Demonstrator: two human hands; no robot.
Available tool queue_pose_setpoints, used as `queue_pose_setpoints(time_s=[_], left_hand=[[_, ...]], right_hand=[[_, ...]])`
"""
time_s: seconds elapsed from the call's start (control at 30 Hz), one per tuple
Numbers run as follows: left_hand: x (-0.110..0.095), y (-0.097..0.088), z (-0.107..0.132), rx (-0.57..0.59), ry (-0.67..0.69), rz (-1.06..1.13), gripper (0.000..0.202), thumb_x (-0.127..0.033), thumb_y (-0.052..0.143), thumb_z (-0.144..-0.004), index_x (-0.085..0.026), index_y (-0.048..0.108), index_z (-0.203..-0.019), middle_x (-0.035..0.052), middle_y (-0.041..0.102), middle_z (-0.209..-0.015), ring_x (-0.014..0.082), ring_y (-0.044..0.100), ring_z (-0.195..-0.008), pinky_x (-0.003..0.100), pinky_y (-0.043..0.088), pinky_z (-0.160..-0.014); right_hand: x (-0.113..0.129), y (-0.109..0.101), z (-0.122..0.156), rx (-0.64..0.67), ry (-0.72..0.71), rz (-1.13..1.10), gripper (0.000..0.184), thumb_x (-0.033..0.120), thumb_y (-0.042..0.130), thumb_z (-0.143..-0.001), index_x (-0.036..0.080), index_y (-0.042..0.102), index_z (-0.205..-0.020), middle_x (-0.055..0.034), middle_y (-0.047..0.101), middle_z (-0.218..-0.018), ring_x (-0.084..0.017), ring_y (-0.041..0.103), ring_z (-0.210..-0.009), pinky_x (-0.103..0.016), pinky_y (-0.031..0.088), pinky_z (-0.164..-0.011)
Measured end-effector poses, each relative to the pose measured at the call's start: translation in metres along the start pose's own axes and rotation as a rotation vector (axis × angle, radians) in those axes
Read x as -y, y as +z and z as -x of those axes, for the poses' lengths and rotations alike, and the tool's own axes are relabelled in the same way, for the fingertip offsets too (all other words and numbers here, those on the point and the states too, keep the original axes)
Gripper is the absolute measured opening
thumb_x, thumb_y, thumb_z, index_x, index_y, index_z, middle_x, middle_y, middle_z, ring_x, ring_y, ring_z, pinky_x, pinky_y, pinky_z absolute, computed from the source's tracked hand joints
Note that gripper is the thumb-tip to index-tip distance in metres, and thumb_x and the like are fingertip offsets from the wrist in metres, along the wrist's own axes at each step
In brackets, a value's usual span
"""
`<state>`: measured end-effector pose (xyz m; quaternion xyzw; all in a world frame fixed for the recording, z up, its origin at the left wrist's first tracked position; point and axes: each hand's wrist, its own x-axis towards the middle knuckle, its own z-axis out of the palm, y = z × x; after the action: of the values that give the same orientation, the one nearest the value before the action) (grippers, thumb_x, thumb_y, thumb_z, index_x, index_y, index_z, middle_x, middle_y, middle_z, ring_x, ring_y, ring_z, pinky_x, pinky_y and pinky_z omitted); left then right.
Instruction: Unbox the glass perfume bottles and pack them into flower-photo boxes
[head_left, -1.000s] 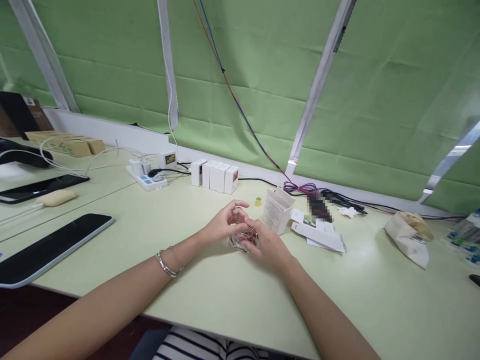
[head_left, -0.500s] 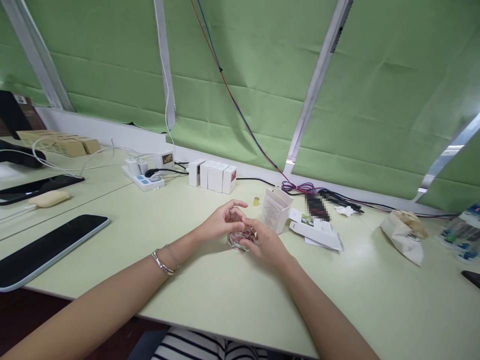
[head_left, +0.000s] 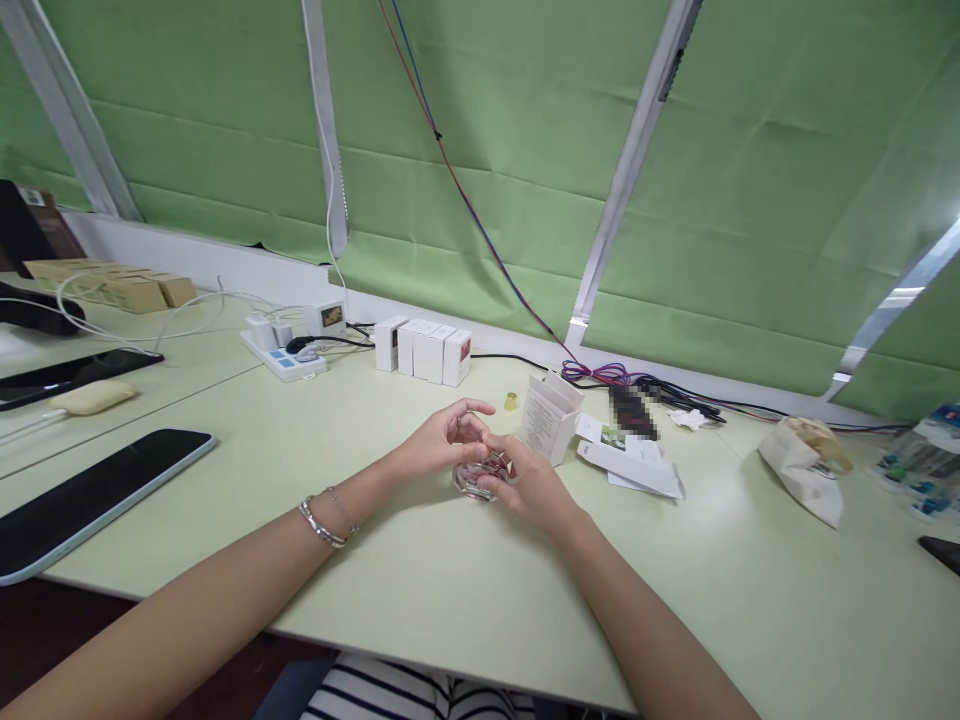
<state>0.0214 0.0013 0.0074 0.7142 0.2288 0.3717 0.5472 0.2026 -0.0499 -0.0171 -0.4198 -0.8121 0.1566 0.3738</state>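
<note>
A small clear glass bottle [head_left: 474,481] with reddish content rests on the pale green table [head_left: 420,580], between both hands. My right hand [head_left: 529,482] curls around its right side and grips it. My left hand [head_left: 444,440], with a bracelet at the wrist, pinches the bottle's top with thumb and fingers; the index finger is stretched out. An opened white carton [head_left: 550,418] stands just behind the hands, and a tiny yellow cap [head_left: 511,402] lies beyond it.
A row of white boxes [head_left: 424,350] and a power strip [head_left: 283,355] stand at the back. White leaflets [head_left: 634,465] lie right of the carton. A crumpled bag [head_left: 806,460] sits far right, dark tablets [head_left: 90,490] at left. Cables run along the green blinds.
The hands stay on the bottle with only slight finger shifts. The view has drifted a little, so everything sits slightly left and up.
</note>
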Motion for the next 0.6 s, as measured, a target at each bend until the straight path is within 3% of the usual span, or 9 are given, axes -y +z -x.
queue_pose_setpoints(time_s=[0.6], left_hand=[[-0.003,-0.001,-0.001,-0.002,0.032,-0.070,0.041,-0.024,0.071,-0.073,-0.022,0.050,-0.109,-0.0006,0.064,-0.080,0.0155,0.062,-0.074,0.028,0.050,-0.067]], right_hand=[[0.014,-0.011,-0.004,0.077,0.038,0.043,0.037,0.021,0.060,-0.078,0.022,0.050,-0.114,-0.0030,0.063,-0.092,-0.016,0.060,-0.072,-0.029,0.046,-0.066]])
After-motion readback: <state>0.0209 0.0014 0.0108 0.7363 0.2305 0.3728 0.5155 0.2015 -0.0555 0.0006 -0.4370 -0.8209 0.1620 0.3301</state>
